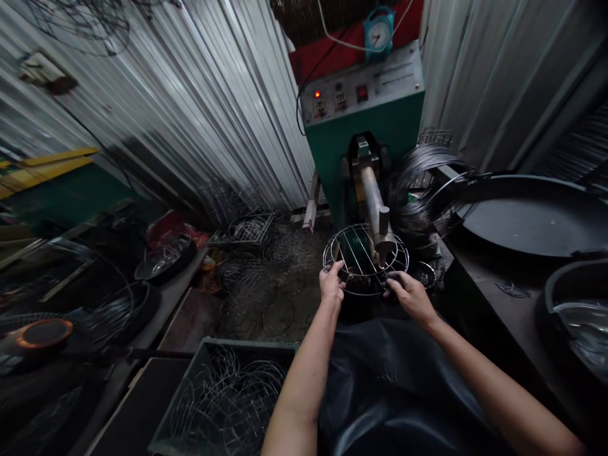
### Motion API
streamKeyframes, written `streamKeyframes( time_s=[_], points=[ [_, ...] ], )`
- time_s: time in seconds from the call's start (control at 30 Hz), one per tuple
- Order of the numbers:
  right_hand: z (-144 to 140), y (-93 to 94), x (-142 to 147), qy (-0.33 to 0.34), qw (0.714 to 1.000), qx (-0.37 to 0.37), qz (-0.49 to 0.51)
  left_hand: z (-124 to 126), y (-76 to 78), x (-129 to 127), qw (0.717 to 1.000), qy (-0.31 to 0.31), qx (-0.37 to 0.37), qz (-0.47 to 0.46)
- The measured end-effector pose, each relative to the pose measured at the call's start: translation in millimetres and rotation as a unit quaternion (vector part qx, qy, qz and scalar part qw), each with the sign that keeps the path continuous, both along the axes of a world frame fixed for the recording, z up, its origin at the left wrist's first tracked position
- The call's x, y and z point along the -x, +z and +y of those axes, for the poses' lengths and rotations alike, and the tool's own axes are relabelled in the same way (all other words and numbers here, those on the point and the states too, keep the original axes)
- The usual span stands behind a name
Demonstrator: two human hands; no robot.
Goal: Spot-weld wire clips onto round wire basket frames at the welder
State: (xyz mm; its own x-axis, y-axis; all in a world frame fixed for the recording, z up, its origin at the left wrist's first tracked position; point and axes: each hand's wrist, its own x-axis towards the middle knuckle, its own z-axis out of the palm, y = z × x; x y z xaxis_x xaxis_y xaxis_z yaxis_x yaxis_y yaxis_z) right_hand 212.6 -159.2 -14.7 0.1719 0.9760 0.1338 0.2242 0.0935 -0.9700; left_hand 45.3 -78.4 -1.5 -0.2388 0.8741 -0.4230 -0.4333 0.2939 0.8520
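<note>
A round wire rack (352, 247) with parallel cross wires is held level at the front of a green spot welding machine (323, 158). My left hand (332, 282) is closed on the near left part of its rim. At the near right rim my right hand (407, 292) is closed with the fingers pinched together; whether a small loose wire is also between them I cannot make out. The machine's thick metal arm (374, 196) reaches over the rack, its electrode tip (381, 258) close to the rim by my right hand.
A green bin (202, 345) of bent wire pieces stands at lower left. To the right are a wire coil (418, 183), a big black pan (527, 215) and a black basin (551, 297) on a bench. A teal clock scale (379, 35) sits atop the machine, and wire rings (256, 272) cover the floor.
</note>
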Motion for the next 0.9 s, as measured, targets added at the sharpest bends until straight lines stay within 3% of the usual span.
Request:
streamKeyframes(
  time_s=[0.23,0.4,0.5,0.6,0.7,0.8,0.9],
  points=[
    [9,4.9,2,0.002,1.000,0.007,-0.002,4,-1.3,-6,0.999,0.010,0.036,0.000],
    [-11,-0.8,-10,-0.038,0.998,0.003,0.046,1,-11.7,8,0.997,-0.033,0.072,0.017],
    [-40,-29.2,-38,-0.084,0.996,0.034,0.016,21,-10.5,31,0.985,-0.104,0.131,0.044],
    [-69,-70.7,-67,-0.041,0.986,0.157,-0.025,53,-3.7,47,0.963,-0.199,0.158,0.087],
    [-86,-97.0,-80,-0.058,0.978,0.194,-0.053,70,0.8,48,0.945,-0.274,0.162,0.078],
    [-86,-87.2,-72,-0.073,0.982,0.172,-0.040,60,-1.2,43,0.963,-0.226,0.130,0.063],
    [-75,-50.1,-52,-0.027,0.990,0.138,0.011,34,-6.5,41,0.982,-0.153,0.099,0.054]
  ],
)
